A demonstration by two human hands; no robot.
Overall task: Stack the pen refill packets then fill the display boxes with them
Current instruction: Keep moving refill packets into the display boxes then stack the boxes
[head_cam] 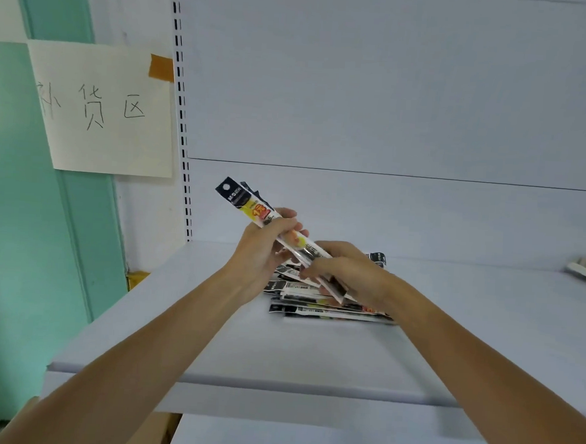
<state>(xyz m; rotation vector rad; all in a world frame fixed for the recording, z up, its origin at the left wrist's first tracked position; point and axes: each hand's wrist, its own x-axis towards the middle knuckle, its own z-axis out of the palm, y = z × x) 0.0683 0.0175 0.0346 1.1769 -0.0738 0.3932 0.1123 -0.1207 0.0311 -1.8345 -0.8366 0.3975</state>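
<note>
Two hands hold a slim bundle of refill packets (246, 202), tilted up to the left above a white shelf (276, 354). The left hand (265, 251) curls round its middle and the right hand (348, 273) pinches its lower end. More packets lie in a loose pile (327, 312) on the shelf just beneath.

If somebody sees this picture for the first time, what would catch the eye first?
At the centre, the left hand and the right hand grip a tilted bundle of packets above a loose pile on the pale shelf. At left hangs a handwritten paper sign.
</note>
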